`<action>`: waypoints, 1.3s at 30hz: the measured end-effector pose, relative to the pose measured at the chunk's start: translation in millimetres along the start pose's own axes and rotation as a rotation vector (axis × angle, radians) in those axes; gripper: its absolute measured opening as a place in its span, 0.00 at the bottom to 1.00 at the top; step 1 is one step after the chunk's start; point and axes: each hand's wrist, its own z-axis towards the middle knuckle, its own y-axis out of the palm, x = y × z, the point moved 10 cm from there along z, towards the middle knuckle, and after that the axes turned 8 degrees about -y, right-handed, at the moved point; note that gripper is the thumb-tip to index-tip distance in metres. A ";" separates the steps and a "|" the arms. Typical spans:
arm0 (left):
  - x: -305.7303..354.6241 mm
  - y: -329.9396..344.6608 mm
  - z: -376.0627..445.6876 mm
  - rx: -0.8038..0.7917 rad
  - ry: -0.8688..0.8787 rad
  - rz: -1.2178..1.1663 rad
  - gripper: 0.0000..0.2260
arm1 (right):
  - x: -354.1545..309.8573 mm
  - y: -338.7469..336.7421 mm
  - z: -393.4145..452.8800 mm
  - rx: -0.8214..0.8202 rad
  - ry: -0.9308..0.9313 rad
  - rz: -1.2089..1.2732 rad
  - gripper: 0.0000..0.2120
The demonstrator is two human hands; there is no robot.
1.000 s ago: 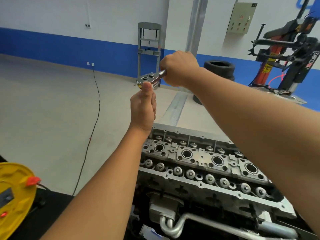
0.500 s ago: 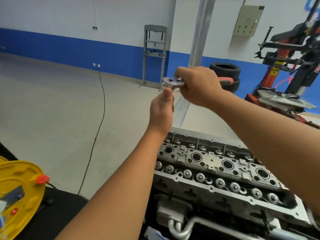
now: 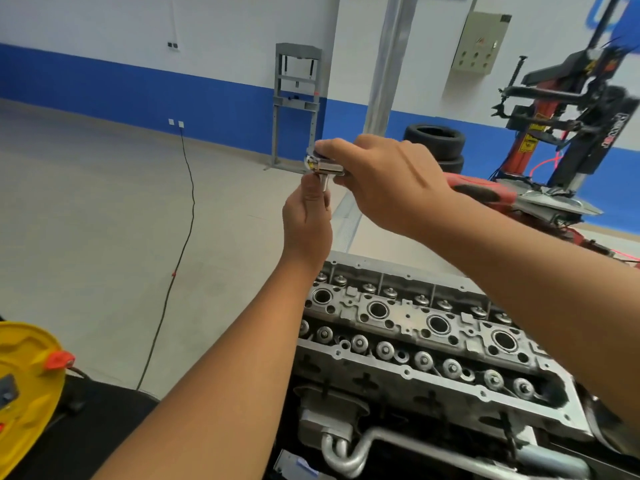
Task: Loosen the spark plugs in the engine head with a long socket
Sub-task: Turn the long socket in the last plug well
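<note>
The bare engine head (image 3: 408,327) lies low in the middle and right of view, with a row of round spark plug wells (image 3: 438,323) along its top. Both my hands are raised in the air above its far left end. My right hand (image 3: 388,183) grips the head of a chrome ratchet (image 3: 323,166); its handle is hidden under the palm. My left hand (image 3: 306,220), just below, pinches the short metal stub (image 3: 325,187) hanging from the ratchet head. Most of that piece is hidden by my fingers.
A yellow cable reel (image 3: 24,393) sits at the lower left on a black surface, with a black cord (image 3: 180,244) running across the floor to a wall socket. Stacked tyres (image 3: 436,142), a tyre changer (image 3: 568,109) and a grey press frame (image 3: 296,102) stand beyond.
Both hands have come closer to me and slightly lower with the ratchet. My right hand has slid from the handle up over the ratchet head; the left hand stays under it.
</note>
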 end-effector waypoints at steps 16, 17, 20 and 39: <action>-6.3 4.2 8.8 -0.076 -0.057 0.035 0.22 | 80.0 -76.9 -3.1 0.541 0.582 0.093 0.13; -6.6 3.8 9.3 -0.076 -0.066 0.038 0.22 | 93.1 -86.3 -1.8 0.540 0.609 0.143 0.14; -8.3 -2.5 13.0 -0.051 -0.095 0.021 0.22 | 85.7 -84.6 -1.4 0.400 0.488 0.278 0.12; -10.1 -9.0 18.1 -0.016 -0.087 0.015 0.22 | 7.9 97.3 -111.5 -0.386 0.196 0.166 0.11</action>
